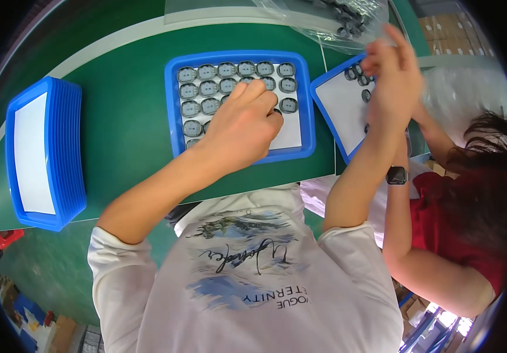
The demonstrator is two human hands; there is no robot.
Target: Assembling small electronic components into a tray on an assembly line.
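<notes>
My left hand (244, 120) is over a blue tray (238, 56) lined with white, its fingers closed and pointing down among the parts. The fingertips are hidden behind the hand, so what they pinch does not show. Rows of small grey rounded plastic parts (208, 88) with clear rims fill much of this tray; a white patch shows at its lower right. My right hand (391, 79) is raised above a second, slanted blue tray (330, 126), fingers apart and somewhat blurred, with nothing visible in them. Several dark round parts (365, 95) lie in that second tray.
A tall stack of blue trays (71, 153) stands at the left on the green table (124, 112). At the back right lies a clear plastic bag (318, 32) with dark parts. Close on my right is a person in a red top (459, 235), one wrist wearing a watch (397, 175).
</notes>
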